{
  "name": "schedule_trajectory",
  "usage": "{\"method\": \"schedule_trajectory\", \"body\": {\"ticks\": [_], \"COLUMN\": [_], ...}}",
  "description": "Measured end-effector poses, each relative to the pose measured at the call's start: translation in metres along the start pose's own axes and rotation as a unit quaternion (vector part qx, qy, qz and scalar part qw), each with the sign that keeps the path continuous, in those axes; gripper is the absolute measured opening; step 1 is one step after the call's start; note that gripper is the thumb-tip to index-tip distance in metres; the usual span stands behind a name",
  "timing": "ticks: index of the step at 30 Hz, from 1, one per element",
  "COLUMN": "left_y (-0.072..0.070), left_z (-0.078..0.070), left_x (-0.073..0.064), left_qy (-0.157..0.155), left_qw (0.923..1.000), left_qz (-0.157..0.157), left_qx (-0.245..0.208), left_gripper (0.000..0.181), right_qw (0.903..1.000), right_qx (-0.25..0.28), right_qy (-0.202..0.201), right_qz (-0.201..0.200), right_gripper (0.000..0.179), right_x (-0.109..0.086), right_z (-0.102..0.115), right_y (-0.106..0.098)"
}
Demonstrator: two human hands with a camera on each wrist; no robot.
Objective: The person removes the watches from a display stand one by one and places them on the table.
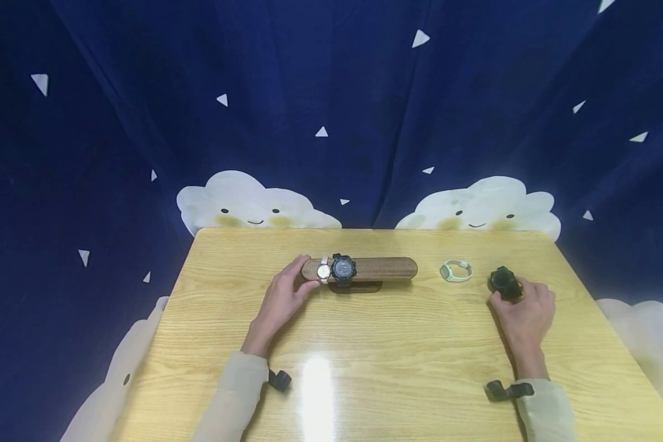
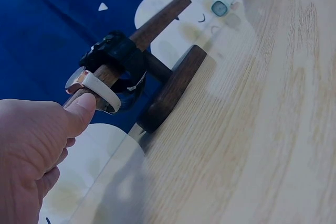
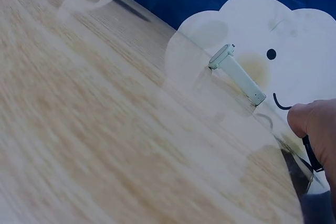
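A dark wooden watch stand with a horizontal bar stands near the back of the table. At the bar's left end my left hand grips the wood, thumb in front. Right beside its fingers, a watch with a white strap and round face circles the bar. A chunky black watch sits next to that one, also around the bar. Far to the right, my right hand holds a second black watch between thumb and fingers. In the right wrist view only the thumb side of this hand shows.
A pale green watch lies on its side on the table between the stand and my right hand. The stand's foot rests on the wooden tabletop. A dark blue curtain with clouds hangs behind the back edge.
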State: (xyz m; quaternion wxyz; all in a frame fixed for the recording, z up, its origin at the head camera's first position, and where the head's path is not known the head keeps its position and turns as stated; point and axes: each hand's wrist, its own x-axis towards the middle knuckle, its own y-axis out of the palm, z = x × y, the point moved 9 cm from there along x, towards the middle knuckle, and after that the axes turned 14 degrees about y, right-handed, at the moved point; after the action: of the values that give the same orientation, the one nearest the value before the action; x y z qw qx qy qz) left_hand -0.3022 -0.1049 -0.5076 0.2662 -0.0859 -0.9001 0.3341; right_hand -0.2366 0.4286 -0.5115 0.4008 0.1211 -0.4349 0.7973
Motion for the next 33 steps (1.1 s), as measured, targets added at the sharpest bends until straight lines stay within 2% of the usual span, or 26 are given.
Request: {"method": "schedule_trajectory", "body": {"ticks": [8,17,29,33], "left_y": [-0.001,-0.001,-0.001,-0.001], "left_z": [-0.002,-0.002,-0.003,-0.002], "left_x": [0.002,0.001,0.001,0.001], "left_qy": [0.017,0.015,0.02,0.015], "left_qw": [0.9998,0.9999,0.9997,0.9998], "left_qz": [-0.009,-0.009,-0.012,-0.008], "left_qx": [0.003,0.002,0.004,0.004], "left_gripper": [0.063,0.065,0.065,0.066], "right_qw": [0.9999,0.9992,0.9978,0.9981], "right_qx": [0.003,-0.009,-0.038,-0.032], "right_qy": [-0.015,-0.027,0.009,0.005], "right_qz": [0.005,0.026,0.054,0.053], "right_gripper": [0.05,0.051,0.054,0.055], "right_x": [0.0,-0.002,-0.001,-0.003], "right_z": [0.005,0.009,0.005,0.005], "right_y": [0.001,0.006,0.01,0.009]}}
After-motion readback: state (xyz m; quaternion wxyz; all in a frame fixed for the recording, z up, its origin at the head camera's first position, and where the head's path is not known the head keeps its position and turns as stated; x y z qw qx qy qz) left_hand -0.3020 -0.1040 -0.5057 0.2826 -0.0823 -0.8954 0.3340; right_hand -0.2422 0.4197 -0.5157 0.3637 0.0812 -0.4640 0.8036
